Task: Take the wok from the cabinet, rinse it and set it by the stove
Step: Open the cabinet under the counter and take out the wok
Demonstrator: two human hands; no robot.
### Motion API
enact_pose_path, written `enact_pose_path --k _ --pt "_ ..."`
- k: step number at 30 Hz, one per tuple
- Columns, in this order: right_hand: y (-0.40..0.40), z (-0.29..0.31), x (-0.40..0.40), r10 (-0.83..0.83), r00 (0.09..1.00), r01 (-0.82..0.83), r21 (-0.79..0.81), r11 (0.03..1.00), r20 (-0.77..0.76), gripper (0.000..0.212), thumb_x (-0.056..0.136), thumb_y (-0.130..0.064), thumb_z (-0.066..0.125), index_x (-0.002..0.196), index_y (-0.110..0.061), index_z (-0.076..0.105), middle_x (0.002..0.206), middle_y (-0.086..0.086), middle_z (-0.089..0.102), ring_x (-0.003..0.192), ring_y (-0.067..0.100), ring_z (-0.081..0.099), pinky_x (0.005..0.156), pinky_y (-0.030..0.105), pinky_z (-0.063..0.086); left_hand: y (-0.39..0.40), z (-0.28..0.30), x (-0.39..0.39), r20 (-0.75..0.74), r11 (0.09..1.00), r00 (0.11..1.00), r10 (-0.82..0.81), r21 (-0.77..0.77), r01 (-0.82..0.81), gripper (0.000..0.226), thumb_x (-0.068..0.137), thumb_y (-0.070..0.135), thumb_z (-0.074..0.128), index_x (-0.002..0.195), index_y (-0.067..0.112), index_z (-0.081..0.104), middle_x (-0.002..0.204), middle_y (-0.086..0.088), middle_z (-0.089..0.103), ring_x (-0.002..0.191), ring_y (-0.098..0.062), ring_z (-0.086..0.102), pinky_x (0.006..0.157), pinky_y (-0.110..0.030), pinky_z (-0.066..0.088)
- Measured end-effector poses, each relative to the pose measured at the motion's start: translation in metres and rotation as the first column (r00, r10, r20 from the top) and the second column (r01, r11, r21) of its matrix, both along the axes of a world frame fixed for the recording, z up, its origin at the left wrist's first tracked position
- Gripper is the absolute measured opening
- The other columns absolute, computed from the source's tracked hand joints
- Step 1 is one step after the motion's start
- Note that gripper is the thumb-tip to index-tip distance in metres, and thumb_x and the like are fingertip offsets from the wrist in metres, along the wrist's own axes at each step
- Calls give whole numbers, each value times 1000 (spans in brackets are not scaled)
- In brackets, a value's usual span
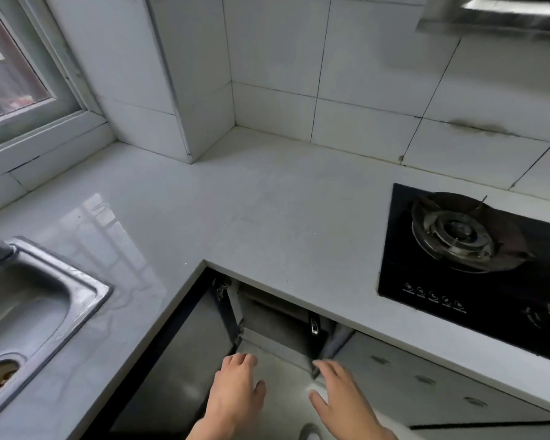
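White stone counter (283, 211) is overhanging an open corner cabinet (277, 325); the left hand (235, 389) and right hand (340, 395), fingers loosely extended and holding nothing, are hovering at its doors; no wok is showing inside, stove (470, 268) sitting right

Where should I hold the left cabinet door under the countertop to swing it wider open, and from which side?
Grip the left cabinet door at its free edge, near the top corner beside the left hand. No handle shows on its face, and it stands ajar with a gap in the middle. Probably best to hook fingers behind that edge from the gap and pull outward.
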State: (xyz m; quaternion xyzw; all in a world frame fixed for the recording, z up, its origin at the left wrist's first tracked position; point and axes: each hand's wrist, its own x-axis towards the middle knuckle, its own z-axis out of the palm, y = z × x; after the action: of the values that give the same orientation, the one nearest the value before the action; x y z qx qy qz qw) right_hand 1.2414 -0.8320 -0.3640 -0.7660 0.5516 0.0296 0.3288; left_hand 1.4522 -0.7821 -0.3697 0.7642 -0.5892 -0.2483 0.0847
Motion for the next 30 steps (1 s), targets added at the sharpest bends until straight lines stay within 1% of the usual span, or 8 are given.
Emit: enact_pose_path --k 4,9,12,16,18,21,25,30 --pt "-62 -78 24 -8 1000 8 -137 991 -3 62 95 -45 47 149 -25 23 157 3 18 143 23 19 116 33 24 -70 -74 6 75 997 997 -14 -80 20 37 88 38 49 122 23 49 126 4 50 120 -19 40 95 -31 42" --pt "-112 -171 39 -94 992 60 -325 944 -89 62 94 -46 48 148 -23 29 156 9 24 140 29 28 113 38 27 -126 -175 9 54 970 998 -24 -241 37 36 84 32 51 119 25 51 121 2 54 116 -19 44 95 -30 42" --pt "-147 -213 49 -146 980 92 -348 933 -132 66 93 -46 48 150 -24 22 156 11 22 138 32 31 111 40 32 -165 -217 11 65 937 997 -41 -345 61 41 88 33 54 128 23 51 127 2 53 120 -17 42 102 -29 38" --pt "-184 -264 63 -224 962 154 -365 918 -157 70 91 -41 54 149 -24 19 149 13 27 130 34 39 102 42 44 -198 -272 13 61 885 996 -58 -458 80 40 88 34 56 126 20 54 123 -2 55 118 -19 43 102 -31 39" --pt "-200 -280 71 -256 956 190 -363 912 -141 70 91 -35 58 147 -22 19 143 14 32 125 34 45 96 41 48 -211 -295 15 57 849 997 -60 -522 81 38 88 34 57 124 20 55 120 -1 56 116 -19 44 100 -32 41" --pt "-225 -295 79 -311 946 247 -411 877 -95 67 89 -19 61 146 -18 26 144 16 33 126 34 46 98 41 47 -223 -319 19 63 809 996 -68 -580 92 37 88 35 57 123 21 56 117 -2 56 114 -19 44 97 -34 43" --pt "-228 -306 83 -339 940 293 -397 869 -48 67 84 3 59 143 -14 34 141 19 38 126 35 47 100 39 44 -217 -339 27 71 820 995 -72 -563 99 38 91 35 56 126 21 53 124 0 53 118 -17 42 99 -34 43" --pt "-203 -297 72 -284 954 213 -442 871 -100 60 83 4 54 138 -12 36 131 19 43 115 34 54 94 37 46 -212 -325 39 82 810 994 -79 -575 112 39 91 36 55 127 21 52 127 1 52 119 -17 42 100 -34 40"
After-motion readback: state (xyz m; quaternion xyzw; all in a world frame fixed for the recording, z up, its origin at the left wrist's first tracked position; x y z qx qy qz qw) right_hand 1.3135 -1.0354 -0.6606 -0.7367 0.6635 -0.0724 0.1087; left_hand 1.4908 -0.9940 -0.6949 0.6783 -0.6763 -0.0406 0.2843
